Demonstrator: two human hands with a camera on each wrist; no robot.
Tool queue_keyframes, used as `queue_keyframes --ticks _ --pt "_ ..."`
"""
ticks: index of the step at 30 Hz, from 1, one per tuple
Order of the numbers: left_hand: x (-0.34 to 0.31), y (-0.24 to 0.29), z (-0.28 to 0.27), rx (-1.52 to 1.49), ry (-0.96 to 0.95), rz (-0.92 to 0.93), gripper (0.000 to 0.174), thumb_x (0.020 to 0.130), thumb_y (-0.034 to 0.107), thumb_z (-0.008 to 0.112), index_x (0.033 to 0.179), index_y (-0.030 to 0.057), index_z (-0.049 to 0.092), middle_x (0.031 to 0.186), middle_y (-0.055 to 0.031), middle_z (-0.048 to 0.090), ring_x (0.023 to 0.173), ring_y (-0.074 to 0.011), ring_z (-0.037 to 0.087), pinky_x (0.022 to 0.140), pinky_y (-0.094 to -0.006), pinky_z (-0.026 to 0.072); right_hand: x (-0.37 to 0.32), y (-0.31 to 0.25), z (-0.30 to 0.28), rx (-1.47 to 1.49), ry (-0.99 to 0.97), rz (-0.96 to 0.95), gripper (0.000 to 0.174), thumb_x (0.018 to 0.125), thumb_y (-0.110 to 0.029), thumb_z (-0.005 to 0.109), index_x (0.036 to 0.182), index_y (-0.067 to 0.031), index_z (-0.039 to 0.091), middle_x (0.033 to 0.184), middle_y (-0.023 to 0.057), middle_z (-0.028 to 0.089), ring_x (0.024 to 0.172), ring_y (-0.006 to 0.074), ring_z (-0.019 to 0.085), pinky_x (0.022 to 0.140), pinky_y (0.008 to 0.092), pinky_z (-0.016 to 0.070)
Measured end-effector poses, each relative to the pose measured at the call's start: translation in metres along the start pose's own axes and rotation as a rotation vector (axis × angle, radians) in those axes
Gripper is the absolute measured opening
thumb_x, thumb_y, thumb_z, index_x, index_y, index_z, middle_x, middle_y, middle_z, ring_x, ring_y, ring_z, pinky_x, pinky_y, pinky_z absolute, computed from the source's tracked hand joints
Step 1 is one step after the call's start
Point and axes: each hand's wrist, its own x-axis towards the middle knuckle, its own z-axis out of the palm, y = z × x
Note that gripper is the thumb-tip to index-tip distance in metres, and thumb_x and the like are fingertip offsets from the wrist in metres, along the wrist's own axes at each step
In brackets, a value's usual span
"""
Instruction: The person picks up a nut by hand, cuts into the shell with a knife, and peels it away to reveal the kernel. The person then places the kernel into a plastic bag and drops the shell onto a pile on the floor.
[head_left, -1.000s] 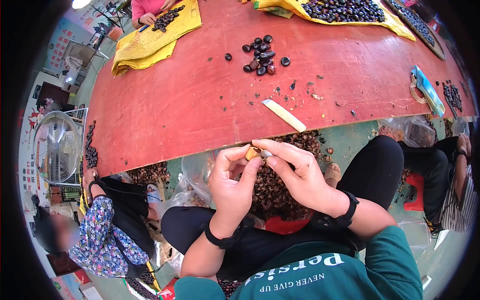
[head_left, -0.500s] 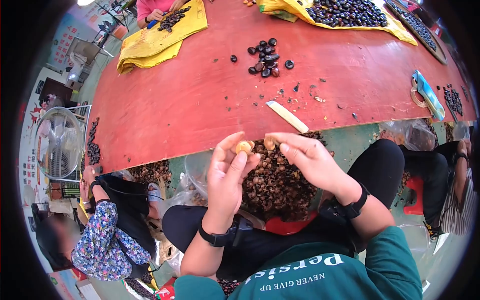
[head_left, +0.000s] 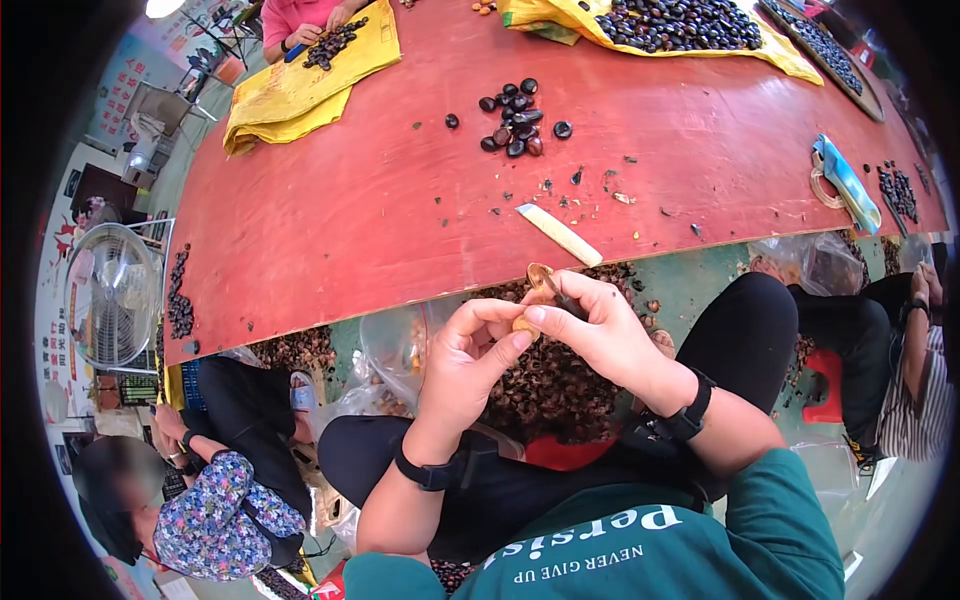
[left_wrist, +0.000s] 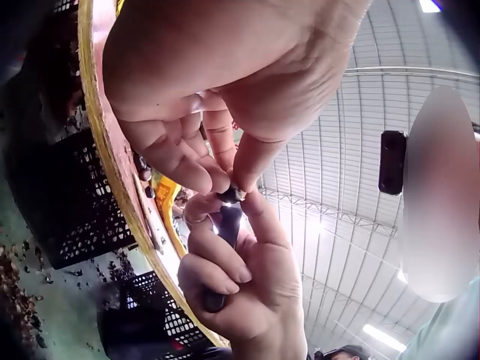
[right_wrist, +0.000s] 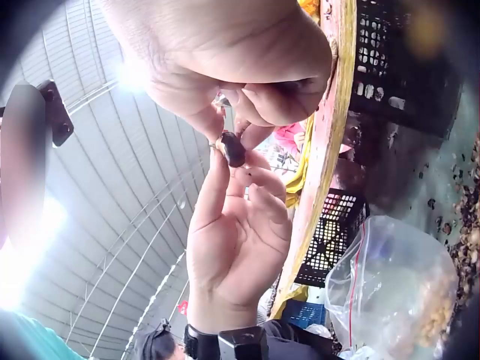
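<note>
My left hand pinches a partly shelled seed between thumb and fingers; its yellowish kernel shows in the head view. Dark shell still covers the side facing the right wrist camera. My right hand meets it, thumb tip right at the kernel. Its fingers curl round a small knife with a dark handle, mostly hidden in the palm. A curled brown piece of shell stands up by the right fingertips. Both hands are raised at the table's front edge, over a heap of brown shells.
On the red table lie a cluster of dark seeds, a pale flat strip and a blue tape roll. A yellow sack bears many seeds. Other people sit left, right and across. A clear bag hangs below the edge.
Half a second ago the hands were apart, the left with the pale kernel, the right with a shell piece. Now they have come together at the seed. The person at left has drawn a hand off the table.
</note>
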Motion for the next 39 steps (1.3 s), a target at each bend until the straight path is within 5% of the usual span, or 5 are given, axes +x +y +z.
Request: queue_keyframes --ticks 16,19,20,31,39 --pt "-0.003 -0.004 -0.001 -0.5 0.149 -0.03 0.024 0.103 0.012 0.058 0.127 0.0085 0.058 0.108 -0.003 0.066 0.088 -0.0065 0.063 0.079 -0.025 0.0586 -0.01 0.006 0.016 -0.188 0.134 -0.076 0.009 0.095 -0.009 0.064 0.097 -0.0015 0.067 0.082 0.0017 0.064 0.075 0.003 0.052 0.067 0.0246 0.0465" --pt "-0.001 0.008 -0.01 -0.584 0.134 -0.107 0.026 0.105 0.017 0.055 0.129 0.0092 0.056 0.107 -0.0034 0.066 0.083 -0.0064 0.061 0.077 -0.0249 0.0585 -0.012 -0.004 0.013 -0.353 -0.029 0.016 0.013 0.094 -0.014 0.066 0.095 -0.0009 0.068 0.082 0.0076 0.065 0.072 0.0115 0.06 0.065 0.0298 0.0494" --pt "0.0 0.012 -0.013 -0.588 0.146 -0.114 0.026 0.106 0.019 0.053 0.129 0.009 0.057 0.106 -0.003 0.065 0.081 -0.0068 0.06 0.076 -0.0246 0.0582 -0.009 -0.001 0.007 -0.658 -0.105 -0.101 0.024 0.093 -0.025 0.069 0.096 -0.0012 0.069 0.09 0.0134 0.066 0.075 0.0274 0.068 0.067 0.0385 0.0533" --pt "-0.017 0.006 -0.117 1.109 0.489 -0.021 0.02 0.091 0.021 0.071 0.105 0.007 0.067 0.089 -0.0038 0.07 0.076 -0.0144 0.066 0.069 -0.0303 0.0529 -0.014 0.002 -0.001 -1.369 -0.277 -0.075 0.04 0.096 -0.037 0.061 0.129 -0.014 0.061 0.104 0.0142 0.066 0.084 0.037 0.07 0.074 0.0479 0.0563" --pt "-0.013 0.052 -0.075 1.462 0.441 -0.114 0.021 0.087 0.025 0.071 0.103 0.0119 0.069 0.09 -0.0112 0.072 0.084 -0.0293 0.071 0.072 -0.0404 0.0545 0.013 -0.026 -0.02 -1.064 0.254 -0.256 0.026 0.092 -0.024 0.068 0.113 -0.0093 0.067 0.096 0.0111 0.066 0.086 0.0354 0.068 0.074 0.0439 0.0537"
